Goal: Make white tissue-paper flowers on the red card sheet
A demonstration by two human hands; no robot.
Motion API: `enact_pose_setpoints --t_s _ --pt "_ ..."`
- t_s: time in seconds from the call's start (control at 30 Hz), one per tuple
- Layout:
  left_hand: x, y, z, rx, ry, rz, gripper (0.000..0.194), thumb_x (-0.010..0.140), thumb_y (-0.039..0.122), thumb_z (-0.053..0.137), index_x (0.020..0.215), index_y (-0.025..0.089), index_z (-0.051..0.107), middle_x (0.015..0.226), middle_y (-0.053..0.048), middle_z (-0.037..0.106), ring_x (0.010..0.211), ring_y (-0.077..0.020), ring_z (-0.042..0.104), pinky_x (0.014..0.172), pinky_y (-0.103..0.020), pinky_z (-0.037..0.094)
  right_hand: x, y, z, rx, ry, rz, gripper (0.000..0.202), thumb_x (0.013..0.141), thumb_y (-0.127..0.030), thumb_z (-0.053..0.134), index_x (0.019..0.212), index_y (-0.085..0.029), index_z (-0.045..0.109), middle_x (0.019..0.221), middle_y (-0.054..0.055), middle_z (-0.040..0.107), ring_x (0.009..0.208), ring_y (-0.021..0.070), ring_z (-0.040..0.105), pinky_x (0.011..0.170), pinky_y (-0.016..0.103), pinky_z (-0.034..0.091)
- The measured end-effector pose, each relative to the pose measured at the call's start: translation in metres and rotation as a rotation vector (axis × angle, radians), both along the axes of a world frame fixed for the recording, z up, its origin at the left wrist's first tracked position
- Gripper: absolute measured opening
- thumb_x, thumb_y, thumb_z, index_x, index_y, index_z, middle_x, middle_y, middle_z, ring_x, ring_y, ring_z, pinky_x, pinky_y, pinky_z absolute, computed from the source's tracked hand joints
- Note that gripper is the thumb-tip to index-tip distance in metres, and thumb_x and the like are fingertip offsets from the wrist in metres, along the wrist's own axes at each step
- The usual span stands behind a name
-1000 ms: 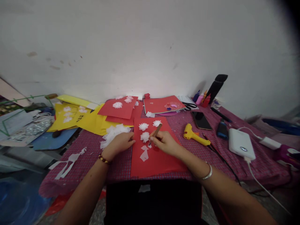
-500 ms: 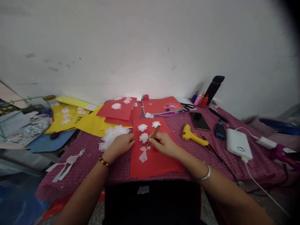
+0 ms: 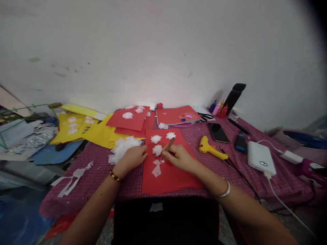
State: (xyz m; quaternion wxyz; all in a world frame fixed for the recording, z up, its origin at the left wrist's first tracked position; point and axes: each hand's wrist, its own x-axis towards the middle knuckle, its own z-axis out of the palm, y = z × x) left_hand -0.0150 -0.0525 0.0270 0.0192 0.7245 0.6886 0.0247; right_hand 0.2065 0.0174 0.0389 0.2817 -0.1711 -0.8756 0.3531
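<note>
Brown stick [image 3: 170,143] pinched in the right hand [image 3: 178,156] over a red sheet [image 3: 173,182].
The sheet lies on the bench [image 3: 102,177], white tissue puffs [image 3: 156,150] on it; the left hand [image 3: 133,157] rests curled at the sheet's left edge — whether gripping, I cannot tell. The stick looks light and stiff, best pinched along its shaft; the sheet seems thin and bendy — steady it by a bare edge, as the puffs look soft and easily crushed.

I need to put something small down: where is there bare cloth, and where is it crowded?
Nearly bare cloth lies between the white paper strips and left forearm, with tiny scraps. Another patch lies between the red sheet, phone and yellow glue gun. Back left is crowded: red cards and yellow sheets overlap.
</note>
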Motion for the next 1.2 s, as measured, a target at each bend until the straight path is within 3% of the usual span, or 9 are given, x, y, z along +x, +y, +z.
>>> enact_pose_setpoints --t_s 1.2 --pt "0.0089 -0.0013 -0.0005 -0.001 0.007 0.017 0.019 0.091 0.023 0.036 0.088 0.017 0.055 0.086 -0.009 0.068 0.078 -0.0219 0.064 0.069 -0.032 0.044 0.0004 -0.0012 -0.0003 0.020 -0.069 0.035 0.022 0.092 -0.026 0.047 0.082 -0.015 0.063 0.066 0.000 0.057 0.058 0.0104 0.049 0.055 0.022 0.036"
